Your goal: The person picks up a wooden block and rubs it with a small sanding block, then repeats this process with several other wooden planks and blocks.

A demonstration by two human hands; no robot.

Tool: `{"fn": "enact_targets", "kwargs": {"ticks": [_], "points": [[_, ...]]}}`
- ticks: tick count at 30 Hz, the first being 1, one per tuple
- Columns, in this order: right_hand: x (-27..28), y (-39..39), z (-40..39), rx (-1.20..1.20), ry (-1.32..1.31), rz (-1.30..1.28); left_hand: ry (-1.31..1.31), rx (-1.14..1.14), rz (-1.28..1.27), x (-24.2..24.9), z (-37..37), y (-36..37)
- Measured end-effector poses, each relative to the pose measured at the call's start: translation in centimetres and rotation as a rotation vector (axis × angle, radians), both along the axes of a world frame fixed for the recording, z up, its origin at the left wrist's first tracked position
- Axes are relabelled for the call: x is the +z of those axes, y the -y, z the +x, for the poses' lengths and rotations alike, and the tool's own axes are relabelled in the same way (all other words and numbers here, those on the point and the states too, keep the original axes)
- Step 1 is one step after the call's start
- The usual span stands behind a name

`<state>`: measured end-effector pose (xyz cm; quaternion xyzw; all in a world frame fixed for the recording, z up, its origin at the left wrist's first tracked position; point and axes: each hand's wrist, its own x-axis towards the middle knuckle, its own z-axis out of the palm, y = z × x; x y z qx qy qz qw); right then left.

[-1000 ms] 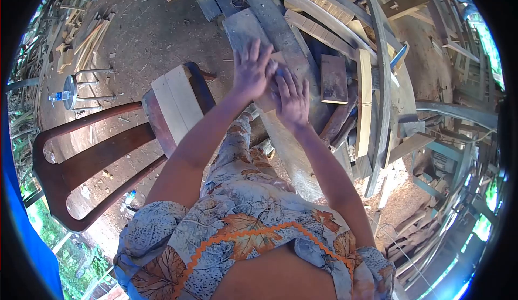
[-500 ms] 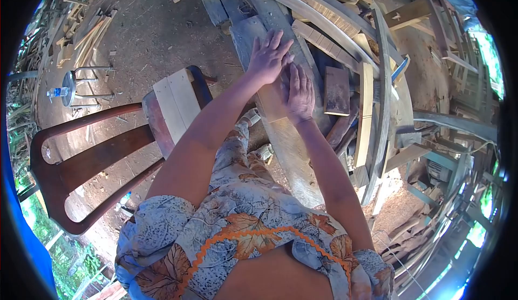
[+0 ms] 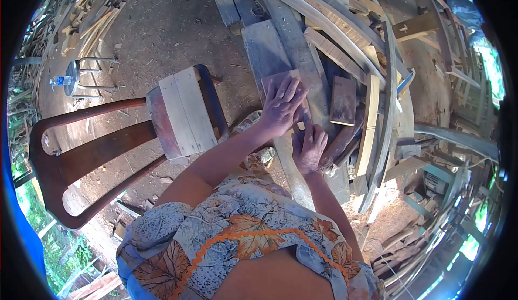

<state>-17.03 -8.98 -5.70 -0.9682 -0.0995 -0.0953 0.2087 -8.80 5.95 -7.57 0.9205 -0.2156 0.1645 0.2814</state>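
1. Wood makes up nearly everything in view: a long plank (image 3: 295,159) runs from the person's knees up toward a pile of curved slats (image 3: 324,16) and offcuts.
2. Left hand (image 3: 281,105) lies flat on the plank, fingers spread and palm down, pressing on a small reddish board (image 3: 280,78) whose far edge shows beyond the fingertips.
3. Right hand (image 3: 309,147) sits just beside it, nearer the body, fingers curled on the plank's right edge; whether it pinches something small I cannot tell.
4. Judging by its look, the board is stiff, dry and light enough for one hand. Its face seems rough rather than slippery, so a flat palm should hold it steady.
5. Best hold appears to be at the long edges, thumb on one side and fingers on the other, keeping clear of the splintery ends.
6. A second dark block (image 3: 343,101) lies to the right, apart from both hands.
7. To the left stands a chair (image 3: 97,154) with a pale plank seat, and a stool (image 3: 81,73) with a bottle (image 3: 60,81) is well apart on the dirt floor.
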Motion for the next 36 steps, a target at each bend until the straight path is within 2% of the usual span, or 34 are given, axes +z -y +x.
{"fn": "enact_targets", "kwargs": {"ticks": [1, 3, 6, 9, 13, 16, 18, 21, 22, 24, 27, 30, 33, 36], "points": [[-0.1, -0.3, 0.9, -0.003, 0.007, -0.017, 0.003, 0.004, 0.0, 0.2, 0.8, -0.3], [-0.4, -1.0, 3.5, -0.007, 0.012, -0.033, -0.128, 0.023, 0.195, 0.4, 3.7, -1.0], [-0.7, -2.6, 8.9, 0.007, 0.069, -0.036, -0.069, 0.108, 0.188, -0.7, 8.8, -1.8], [-1.0, -3.3, 10.8, -0.017, 0.11, -0.06, -0.089, 0.065, 0.176, -1.1, 11.4, -2.6], [-0.8, -2.8, 8.7, -0.036, 0.046, -0.062, -0.086, 0.062, 0.185, -1.1, 9.5, -2.0], [-0.3, -2.1, 4.1, -0.03, 0.002, -0.056, -0.069, 0.061, 0.188, -0.5, 4.5, -1.4], [-0.4, -1.6, 1.2, -0.018, -0.005, -0.06, -0.138, 0.028, 0.081, 0.3, 1.1, -1.6], [-0.6, -1.5, -0.9, 0.017, -0.026, -0.071, -0.099, 0.008, -0.024, 0.2, -1.2, -2.1], [-0.7, -1.6, -0.4, 0.02, -0.025, -0.07, -0.097, 0.011, -0.023, 0.2, -0.8, -2.4], [-0.9, -2.2, 1.7, 0.047, 0.021, -0.107, -0.115, 0.084, 0.144, 0.0, 0.8, -2.9], [-0.1, -4.8, 6.8, 0.05, -0.028, -0.053, -0.119, 0.178, 0.17, -0.1, 5.0, -4.8], [-0.7, -6.6, 9.9, 0.05, -0.084, -0.073, -0.157, 0.169, 0.134, -0.4, 7.9, -6.2], [-1.3, -6.2, 9.6, 0.081, 0.03, -0.168, -0.095, 0.171, 0.132, -0.9, 7.5, -6.3], [-1.2, -5.3, 7.0, 0.07, 0.026, -0.17, -0.109, 0.166, 0.123, -0.2, 5.1, -4.9]]}}
